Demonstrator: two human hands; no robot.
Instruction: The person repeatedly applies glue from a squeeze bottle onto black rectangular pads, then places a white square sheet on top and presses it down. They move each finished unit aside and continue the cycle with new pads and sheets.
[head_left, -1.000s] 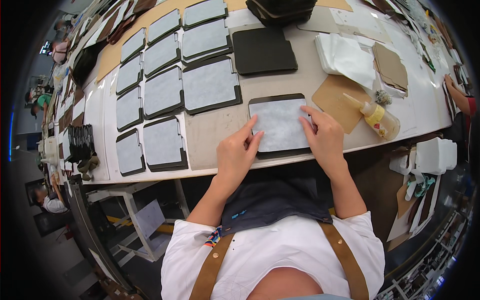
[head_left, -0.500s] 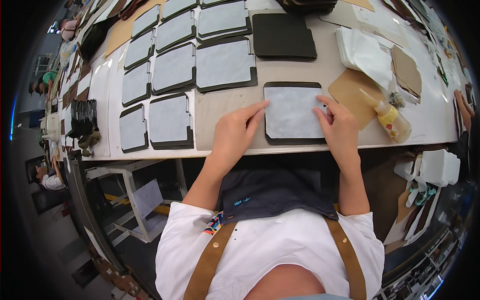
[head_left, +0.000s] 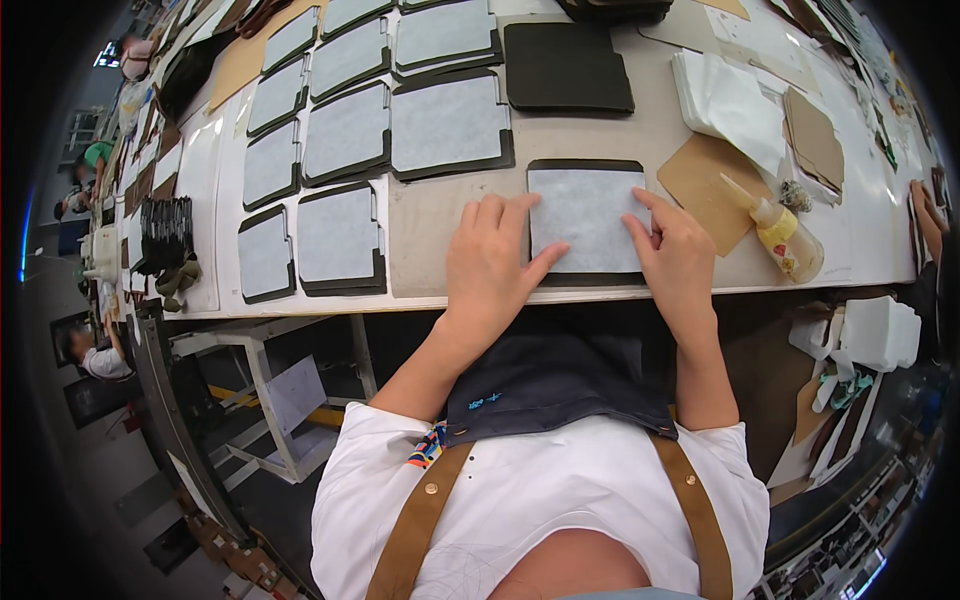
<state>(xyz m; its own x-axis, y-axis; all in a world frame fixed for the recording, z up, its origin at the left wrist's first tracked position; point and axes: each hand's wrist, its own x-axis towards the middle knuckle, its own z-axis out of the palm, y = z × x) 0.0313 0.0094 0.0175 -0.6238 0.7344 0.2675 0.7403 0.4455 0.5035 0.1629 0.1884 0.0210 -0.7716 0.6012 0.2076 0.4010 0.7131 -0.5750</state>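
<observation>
In front of me at the table's near edge lies a black panel with a pale grey-blue sheet on top, the dark border showing along its far and near sides. My left hand rests at the panel's left edge, fingers stretched forward and the thumb spread onto the sheet. At the right edge, my right hand touches the sheet with index finger and thumb held apart. Neither hand grips anything. Similar lined panels lie in rows to the left.
A stack of plain black panels lies beyond the worked one. To the right are a brown card, a yellowish glue bottle on its side, white sheets and brown pieces. A white metal frame stands below the table.
My left hand has turned and moved rightward, its thumb now on the sheet's lower left. The right hand stays at the right edge, its fingers shifted slightly. The panel lies almost where it was.
</observation>
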